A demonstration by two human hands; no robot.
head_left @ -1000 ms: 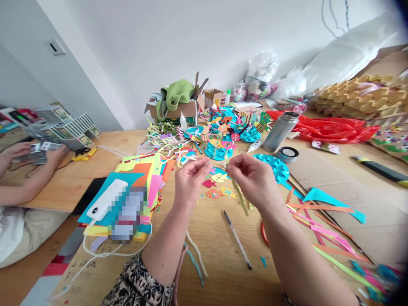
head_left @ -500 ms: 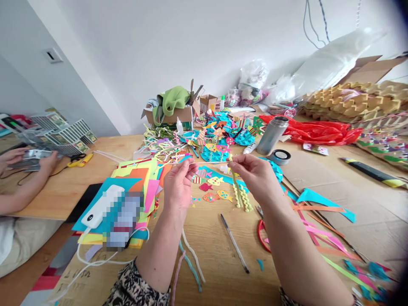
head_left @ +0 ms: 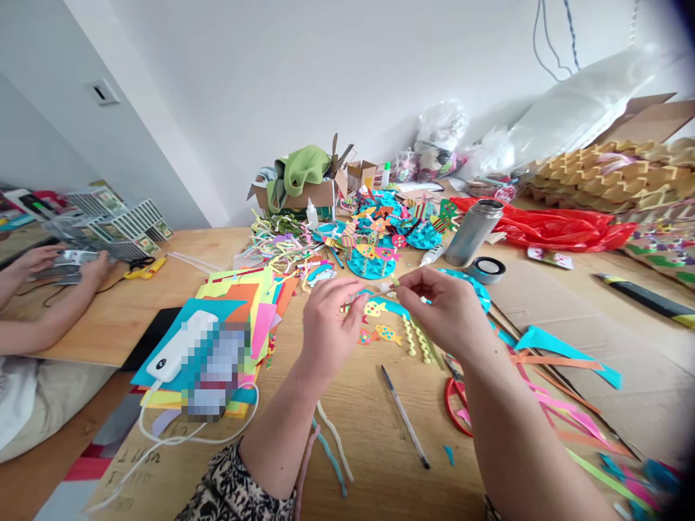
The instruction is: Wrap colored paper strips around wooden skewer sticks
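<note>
My right hand (head_left: 439,298) is closed in a pinch on a pale yellow-green pipe cleaner (head_left: 431,346), whose loose end hangs below the fingers. Just left of it, my left hand (head_left: 332,320) has its thumb and fingertips drawn together around the end of a thin pale stick, mostly hidden by the fingers. Two coiled yellow pipe cleaners (head_left: 410,337) show under my right hand. Paper fish (head_left: 389,333) lie on the table beneath both hands. A pen (head_left: 405,417) and red-handled scissors (head_left: 455,405) are nearer to me.
Coloured paper with a white power bank (head_left: 184,346) is stacked at left. A steel flask (head_left: 473,233), its lid (head_left: 486,269) and a utility knife (head_left: 643,298) are at right. Blue paper crafts (head_left: 372,262) stand behind. Another person's hands (head_left: 95,269) work far left.
My hands have come closer together, the left moving right and slightly down. The thin stick between them is now mostly covered. The camera view has shifted slightly.
</note>
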